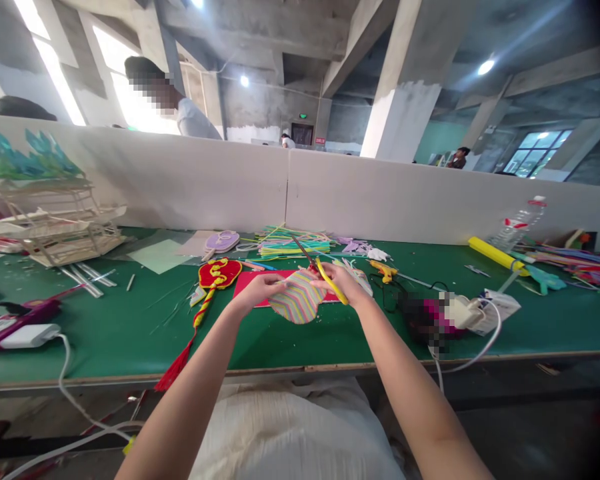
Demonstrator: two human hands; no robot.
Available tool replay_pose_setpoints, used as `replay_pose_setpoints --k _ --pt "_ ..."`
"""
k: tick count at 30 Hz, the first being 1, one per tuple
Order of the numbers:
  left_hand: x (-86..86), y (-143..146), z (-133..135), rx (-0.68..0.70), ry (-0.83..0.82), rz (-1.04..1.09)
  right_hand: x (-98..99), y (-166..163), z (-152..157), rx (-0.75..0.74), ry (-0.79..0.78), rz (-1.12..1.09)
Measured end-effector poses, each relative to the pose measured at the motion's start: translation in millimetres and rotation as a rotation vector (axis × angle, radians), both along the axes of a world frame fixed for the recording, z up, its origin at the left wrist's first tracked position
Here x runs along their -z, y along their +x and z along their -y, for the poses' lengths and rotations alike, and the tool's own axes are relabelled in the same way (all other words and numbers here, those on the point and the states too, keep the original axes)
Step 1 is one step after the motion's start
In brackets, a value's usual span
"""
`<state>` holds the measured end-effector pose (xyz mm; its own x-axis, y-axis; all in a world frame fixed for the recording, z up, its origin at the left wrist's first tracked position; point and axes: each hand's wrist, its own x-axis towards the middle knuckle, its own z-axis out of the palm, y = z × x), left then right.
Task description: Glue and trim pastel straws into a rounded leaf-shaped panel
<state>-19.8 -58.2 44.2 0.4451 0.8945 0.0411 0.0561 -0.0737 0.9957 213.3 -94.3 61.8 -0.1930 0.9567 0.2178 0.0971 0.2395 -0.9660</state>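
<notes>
My left hand (263,290) pinches the left edge of a curved, striped multicolour piece (295,303), held just above the table. At its right side my right hand (344,280) is closed round a pair of scissors with yellow handles (333,283); the dark blades point up and away to the left. My right fingers hide part of the piece's right edge. Under both hands lies a red sheet (243,283). To the left is a red and yellow fan-shaped ornament (219,275) with a twisted handle and red tassel (177,367).
Bundled coloured strips (290,243) lie behind my hands, beside a purple fan-shaped piece (221,241). A yellow glue gun (383,271), power strip (495,310) and plastic bottle (520,223) are on the right. A stick model (70,233) stands left. A white partition (355,193) backs the green table (280,350).
</notes>
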Motion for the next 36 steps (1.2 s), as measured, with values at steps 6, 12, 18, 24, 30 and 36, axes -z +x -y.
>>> replay_pose_setpoints --k 6,12,18,24,30,36 --pt "-22.4 11.0 -3.8 0.134 0.168 -0.299 5.9 -3.6 -0.4 -0.061 -0.014 0.029" --pt "-35.3 18.6 -4.7 0.166 0.229 -0.502 7.4 -0.9 2.2 -0.038 -0.001 0.022" --pt "-32.4 26.6 -5.4 0.102 0.238 -0.478 8.0 -1.6 0.3 0.079 0.02 -0.021" --pt "-27.8 16.7 -12.1 -0.042 0.169 -0.357 29.7 7.7 13.0 0.259 0.01 -0.073" --pt "-40.1 7.8 -10.5 -0.138 0.111 -0.258 53.0 8.5 43.5 0.156 -0.094 0.027" --pt "-33.9 14.4 -8.8 -0.13 0.102 -0.234 42.3 -6.2 60.1 0.138 -0.109 0.066"
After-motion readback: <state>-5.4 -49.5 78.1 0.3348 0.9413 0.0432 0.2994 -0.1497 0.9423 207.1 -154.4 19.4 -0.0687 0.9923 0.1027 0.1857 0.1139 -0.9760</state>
